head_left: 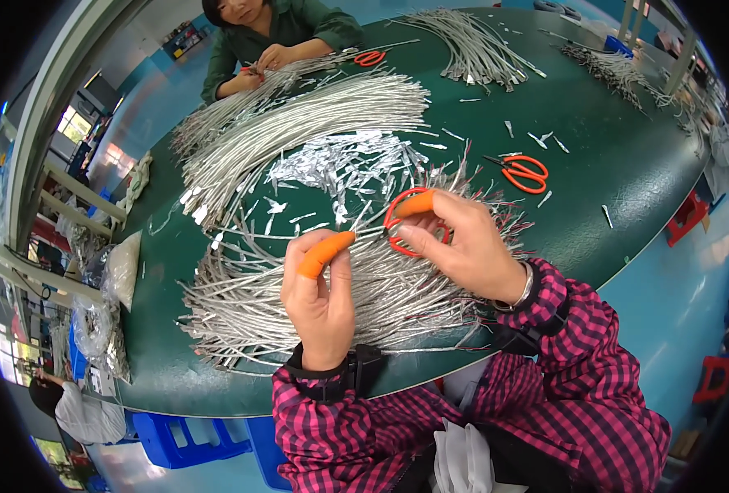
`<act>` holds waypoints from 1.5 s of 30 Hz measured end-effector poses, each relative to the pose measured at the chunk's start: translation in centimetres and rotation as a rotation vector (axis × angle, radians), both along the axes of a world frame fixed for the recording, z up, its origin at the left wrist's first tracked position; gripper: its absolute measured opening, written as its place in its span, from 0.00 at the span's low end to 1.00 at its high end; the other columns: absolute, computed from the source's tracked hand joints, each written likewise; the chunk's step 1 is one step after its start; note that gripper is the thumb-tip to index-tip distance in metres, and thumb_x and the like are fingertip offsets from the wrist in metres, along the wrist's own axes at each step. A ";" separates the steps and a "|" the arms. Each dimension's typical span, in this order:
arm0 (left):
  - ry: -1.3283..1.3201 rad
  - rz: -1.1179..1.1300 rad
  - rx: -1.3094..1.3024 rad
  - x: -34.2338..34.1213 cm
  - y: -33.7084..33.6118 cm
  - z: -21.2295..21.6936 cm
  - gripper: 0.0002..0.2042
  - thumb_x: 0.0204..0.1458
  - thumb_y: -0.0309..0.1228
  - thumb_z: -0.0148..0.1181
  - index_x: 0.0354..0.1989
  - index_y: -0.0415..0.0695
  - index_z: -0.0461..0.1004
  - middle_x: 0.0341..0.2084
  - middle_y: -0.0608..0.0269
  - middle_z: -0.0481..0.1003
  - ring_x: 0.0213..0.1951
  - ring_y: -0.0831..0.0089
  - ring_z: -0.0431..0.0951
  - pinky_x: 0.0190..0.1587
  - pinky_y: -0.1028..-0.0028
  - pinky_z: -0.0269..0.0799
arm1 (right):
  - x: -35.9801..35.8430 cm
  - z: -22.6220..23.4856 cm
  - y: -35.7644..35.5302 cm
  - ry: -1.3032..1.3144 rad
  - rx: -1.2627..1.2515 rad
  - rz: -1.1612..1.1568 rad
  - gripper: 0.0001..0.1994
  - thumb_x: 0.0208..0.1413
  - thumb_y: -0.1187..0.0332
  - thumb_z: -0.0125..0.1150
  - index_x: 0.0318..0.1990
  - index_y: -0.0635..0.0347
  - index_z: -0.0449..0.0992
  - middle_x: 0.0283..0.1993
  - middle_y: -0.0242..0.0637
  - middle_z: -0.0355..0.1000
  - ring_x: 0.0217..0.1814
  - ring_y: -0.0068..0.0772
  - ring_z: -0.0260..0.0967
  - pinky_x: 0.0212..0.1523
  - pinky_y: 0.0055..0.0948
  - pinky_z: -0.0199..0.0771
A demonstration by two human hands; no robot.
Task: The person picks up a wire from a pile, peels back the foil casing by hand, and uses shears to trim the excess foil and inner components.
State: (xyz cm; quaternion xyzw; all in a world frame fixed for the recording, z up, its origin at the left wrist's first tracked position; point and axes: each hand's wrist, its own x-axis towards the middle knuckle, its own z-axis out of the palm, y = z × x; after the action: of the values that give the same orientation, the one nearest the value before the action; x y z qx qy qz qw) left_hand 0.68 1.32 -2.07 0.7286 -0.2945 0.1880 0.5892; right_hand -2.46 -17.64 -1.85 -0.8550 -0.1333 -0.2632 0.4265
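Silver braided cables (389, 308), loose heap: centre of the frame, beneath the hands. Left hand (319, 316): thumb and forefinger brought together near a cable end; whether they grip it cannot be told. Right hand (471, 246): closed on orange-handled scissors (389, 220), the dark blades pointing toward the left fingertips. Hands near each other, not touching; each wears an orange finger cot (323, 253). Step in hand, as judged: trimming or stripping a cable end. Such a cut calls for a steady end and blades kept off the fingertips. Foil scraps (332, 164): above the heap. Second cable bundle (307, 119): upper centre. Spare orange-handled scissors (508, 165): right of centre. Green worktop (578, 230): beneath all. Co-worker's green sleeve (336, 31): top of the frame. Brands, labels, writing: none legible.
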 end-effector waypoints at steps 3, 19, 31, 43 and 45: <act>-0.046 0.037 0.122 0.0 -0.5 0.1 0.10 0.50 0.14 0.54 0.40 0.36 0.73 0.36 0.58 0.70 0.36 0.70 0.71 0.38 0.76 0.67 | -0.1 -0.1 0.2 0.325 0.420 0.158 0.14 0.53 0.70 0.61 0.44 0.66 0.70 0.33 0.34 0.71 0.32 0.24 0.69 0.34 0.25 0.71; -0.008 -0.069 0.214 -0.8 -1.7 -0.5 0.09 0.52 0.14 0.51 0.41 0.35 0.72 0.37 0.58 0.71 0.36 0.70 0.73 0.38 0.75 0.68 | -0.1 -1.2 0.8 0.560 0.990 0.454 0.08 0.57 0.72 0.56 0.40 0.68 0.71 0.29 0.35 0.72 0.26 0.20 0.70 0.26 0.17 0.71; 0.346 -0.125 -0.030 -0.3 -1.6 -0.4 0.06 0.55 0.20 0.53 0.41 0.36 0.70 0.36 0.64 0.71 0.34 0.78 0.71 0.40 0.80 0.67 | -0.6 -0.4 1.2 0.506 0.833 0.409 0.06 0.57 0.72 0.55 0.38 0.67 0.71 0.28 0.34 0.72 0.25 0.18 0.69 0.23 0.16 0.69; 0.765 -0.389 -0.594 -0.7 -1.7 -1.7 0.06 0.57 0.24 0.52 0.41 0.39 0.71 0.34 0.63 0.73 0.33 0.74 0.72 0.38 0.75 0.69 | -0.5 -1.7 1.5 0.557 1.032 0.325 0.07 0.57 0.71 0.56 0.38 0.65 0.70 0.26 0.33 0.71 0.22 0.17 0.67 0.20 0.16 0.65; 0.798 -0.418 -0.641 -0.7 -1.6 -1.5 0.06 0.57 0.24 0.52 0.41 0.39 0.71 0.35 0.63 0.73 0.33 0.74 0.72 0.38 0.74 0.69 | -0.4 -1.7 1.7 0.569 1.038 0.344 0.07 0.57 0.70 0.56 0.38 0.65 0.70 0.25 0.33 0.71 0.22 0.17 0.67 0.19 0.16 0.65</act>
State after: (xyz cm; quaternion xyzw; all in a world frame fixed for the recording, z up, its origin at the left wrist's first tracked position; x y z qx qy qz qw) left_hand 0.01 -0.25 -3.60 0.4535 -0.1145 -0.1435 0.8722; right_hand -2.84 -15.95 -3.57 -0.5387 -0.0047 0.0173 0.8423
